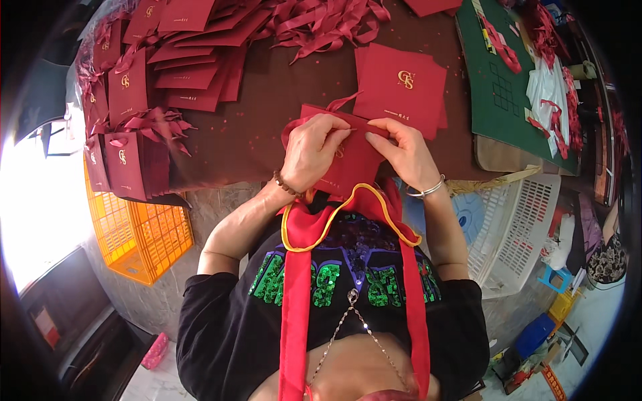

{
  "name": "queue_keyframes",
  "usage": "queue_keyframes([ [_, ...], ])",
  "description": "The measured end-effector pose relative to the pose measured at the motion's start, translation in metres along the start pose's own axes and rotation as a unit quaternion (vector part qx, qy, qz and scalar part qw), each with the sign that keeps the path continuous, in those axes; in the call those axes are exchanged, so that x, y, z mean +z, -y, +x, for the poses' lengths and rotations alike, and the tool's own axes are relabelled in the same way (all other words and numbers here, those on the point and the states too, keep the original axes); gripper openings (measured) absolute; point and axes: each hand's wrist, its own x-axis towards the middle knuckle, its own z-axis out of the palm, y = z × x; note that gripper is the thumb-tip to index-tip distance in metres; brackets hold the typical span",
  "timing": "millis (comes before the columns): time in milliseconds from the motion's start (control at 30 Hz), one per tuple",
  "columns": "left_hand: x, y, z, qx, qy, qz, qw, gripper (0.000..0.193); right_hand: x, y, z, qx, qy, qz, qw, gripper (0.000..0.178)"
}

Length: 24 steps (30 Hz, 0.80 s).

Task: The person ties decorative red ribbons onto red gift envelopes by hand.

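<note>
A dark red paper gift bag with gold print lies at the table's near edge, in front of my apron. My left hand pinches at the bag's top edge, thumb against forefinger. Beside it my right hand pinches the same edge, fingertips a small gap from the left ones. A red ribbon sticks up behind the left fingers and loops beside that hand. Exactly what sits between the fingertips is hidden. Just beyond the right hand lies a small stack of flat red bags.
Standing and stacked red bags with ribbon handles fill the table's left side. Loose ribbons heap at the far middle. At right lies a green cutting mat. Below the table stand an orange crate and a white basket.
</note>
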Motion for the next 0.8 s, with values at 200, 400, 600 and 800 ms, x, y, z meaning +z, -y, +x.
queue_keyframes([
  [200,-0.003,0.000,-0.001,-0.009,0.009,-0.008,1.000,0.007,-0.003,0.004,-0.003,0.069,0.046,0.074,0.994,0.024],
  [400,-0.004,-0.001,-0.001,0.062,-0.014,0.030,0.998,0.007,-0.002,0.004,-0.003,0.100,0.053,0.137,0.984,0.024],
  [600,0.004,-0.006,-0.001,0.103,0.010,0.038,0.994,0.008,-0.001,-0.005,-0.003,0.058,0.046,0.053,0.996,0.030],
  [800,0.004,-0.006,-0.003,0.105,-0.006,0.038,0.994,0.008,0.001,0.008,-0.007,0.057,0.029,0.037,0.997,0.028],
])
